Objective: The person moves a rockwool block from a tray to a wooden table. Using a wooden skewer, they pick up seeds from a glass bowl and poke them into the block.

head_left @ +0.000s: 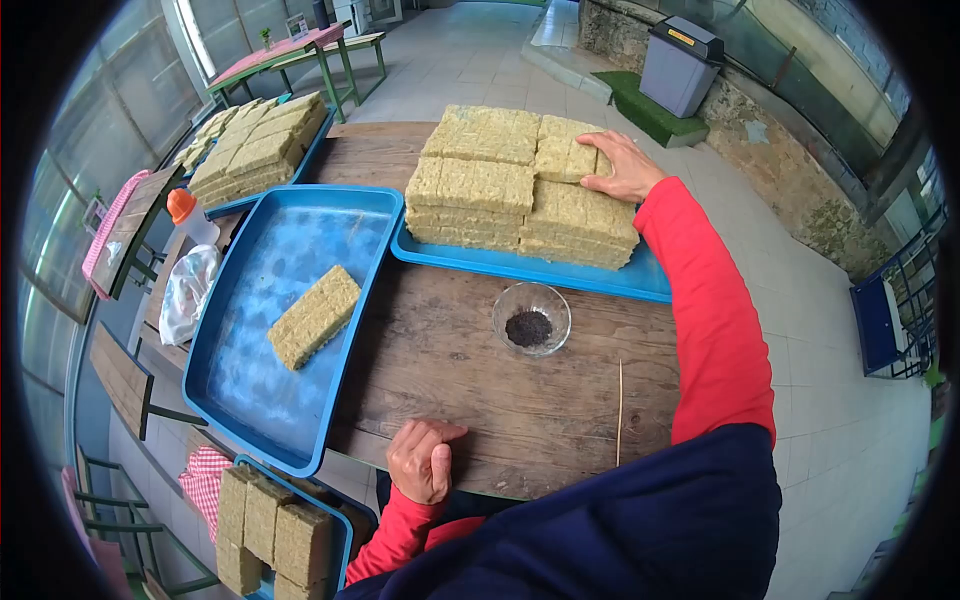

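Note:
My right hand [625,166] reaches far across the wooden table [450,400] and rests on top of a stack of tan fibrous slabs [520,185], its fingers gripping the far right block. The stack fills a blue tray [600,275]. My left hand [422,460] lies as a loose fist on the table's near edge, holding nothing. A single tan slab [313,315] lies in a large blue tray [270,400] at the left. A small glass bowl [531,318] of dark seeds stands between my hands.
A thin wooden stick [620,410] lies on the table near the bowl. Another tray of slabs [255,150] sits at far left, more slabs [270,525] below the table edge. A plastic bag [185,290], benches, and a grey bin [680,65] surround the table.

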Tool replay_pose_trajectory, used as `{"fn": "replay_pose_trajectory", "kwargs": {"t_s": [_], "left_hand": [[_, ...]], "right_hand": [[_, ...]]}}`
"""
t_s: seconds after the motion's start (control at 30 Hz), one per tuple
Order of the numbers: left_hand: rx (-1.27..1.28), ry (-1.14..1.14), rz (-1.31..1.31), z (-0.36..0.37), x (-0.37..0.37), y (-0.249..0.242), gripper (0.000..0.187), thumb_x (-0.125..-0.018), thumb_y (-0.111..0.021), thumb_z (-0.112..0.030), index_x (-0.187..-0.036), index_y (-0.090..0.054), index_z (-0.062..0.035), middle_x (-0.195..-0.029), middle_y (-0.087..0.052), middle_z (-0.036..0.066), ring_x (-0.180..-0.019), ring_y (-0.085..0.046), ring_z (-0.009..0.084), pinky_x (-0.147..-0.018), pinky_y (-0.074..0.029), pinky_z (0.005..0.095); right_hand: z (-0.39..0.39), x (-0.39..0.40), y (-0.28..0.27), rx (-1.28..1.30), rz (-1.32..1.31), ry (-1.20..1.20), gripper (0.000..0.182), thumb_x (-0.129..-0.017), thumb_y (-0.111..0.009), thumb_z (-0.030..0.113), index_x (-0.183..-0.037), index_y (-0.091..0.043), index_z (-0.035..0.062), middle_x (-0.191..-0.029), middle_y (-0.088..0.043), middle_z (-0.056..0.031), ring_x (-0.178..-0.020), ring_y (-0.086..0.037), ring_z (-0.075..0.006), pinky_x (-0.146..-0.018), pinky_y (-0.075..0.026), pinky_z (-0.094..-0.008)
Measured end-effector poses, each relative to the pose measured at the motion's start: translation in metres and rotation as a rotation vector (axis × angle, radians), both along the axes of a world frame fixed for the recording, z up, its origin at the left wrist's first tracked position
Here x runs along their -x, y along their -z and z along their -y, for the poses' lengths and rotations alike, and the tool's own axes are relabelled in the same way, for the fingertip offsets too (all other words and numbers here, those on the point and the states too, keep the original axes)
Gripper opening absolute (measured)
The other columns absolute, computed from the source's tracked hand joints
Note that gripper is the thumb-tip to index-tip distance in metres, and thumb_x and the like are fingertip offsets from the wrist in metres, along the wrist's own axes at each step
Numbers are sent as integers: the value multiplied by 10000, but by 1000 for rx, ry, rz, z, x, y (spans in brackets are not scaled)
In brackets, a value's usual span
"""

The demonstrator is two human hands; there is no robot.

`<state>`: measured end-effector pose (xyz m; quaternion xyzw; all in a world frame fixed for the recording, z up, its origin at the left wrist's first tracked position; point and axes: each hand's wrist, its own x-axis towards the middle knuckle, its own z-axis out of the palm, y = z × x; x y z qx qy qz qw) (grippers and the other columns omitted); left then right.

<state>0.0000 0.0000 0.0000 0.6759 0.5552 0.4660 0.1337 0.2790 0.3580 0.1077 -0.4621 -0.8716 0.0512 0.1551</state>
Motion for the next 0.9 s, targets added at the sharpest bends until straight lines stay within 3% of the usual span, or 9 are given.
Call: {"fn": "replay_pose_trajectory", "kwargs": {"t_s": [0.1,0.17,0.3,0.37,0.57,0.67,0.8,0.9], "left_hand": [[-18,6,7,-6,-2,4,471,-958,-372,-317,-779,-668,2,-758,-646,137,-739,-610,309,-692,-458,375],[-22,-1,3,-5,-2,4,468,-958,-367,-308,-777,-666,4,-758,-645,136,-735,-609,309,-689,-457,374],[-20,0,-1,-3,-1,3,464,-958,-365,-301,-780,-667,3,-760,-646,136,-735,-609,310,-689,-457,374],[-19,12,-5,-3,-1,2,462,-960,-362,-296,-787,-669,3,-763,-648,134,-738,-610,310,-690,-458,374],[-27,16,-26,-3,-1,1,444,-955,-371,-292,-796,-676,-10,-776,-649,138,-734,-605,311,-683,-461,363],[-34,5,-61,-1,2,3,310,-917,-452,-240,-820,-677,-49,-777,-635,94,-722,-584,277,-675,-464,357],[-50,7,-86,-1,3,2,182,-880,-537,-196,-832,-669,-80,-754,-592,67,-727,-559,260,-669,-465,358],[-61,11,-79,0,3,3,163,-873,-551,-192,-841,-668,-82,-755,-583,71,-724,-552,261,-661,-460,361]], "right_hand": [[-6,5,2,11,50,21,669,-756,-722,291,-1355,-463,145,-1351,-445,-141,-1259,-380,-329,-1065,-330,-445],[-9,6,12,-48,147,102,613,-770,-700,359,-1323,-505,181,-1312,-481,-108,-1240,-400,-327,-1034,-351,-514],[0,6,18,-74,123,110,620,-768,-703,407,-1314,-516,181,-1312,-486,-87,-1246,-394,-325,-1028,-355,-522],[10,8,15,-163,-2,116,561,-790,-699,380,-1286,-543,171,-1274,-510,-90,-1233,-412,-324,-1014,-375,-505],[4,4,19,-98,34,79,435,-821,-692,282,-1220,-591,142,-1159,-559,-102,-1144,-494,-310,-961,-419,-458],[30,39,-12,-230,135,147,435,-814,-697,278,-1210,-592,130,-1156,-561,-98,-1131,-505,-302,-956,-421,-456],[87,122,-50,-290,49,-168,419,-818,-694,243,-1194,-589,90,-1163,-564,-107,-1131,-509,-292,-957,-435,-440],[121,189,-43,-223,67,-463,458,-813,-701,240,-1216,-565,70,-1166,-565,-119,-1123,-518,-290,-956,-449,-417]]}}
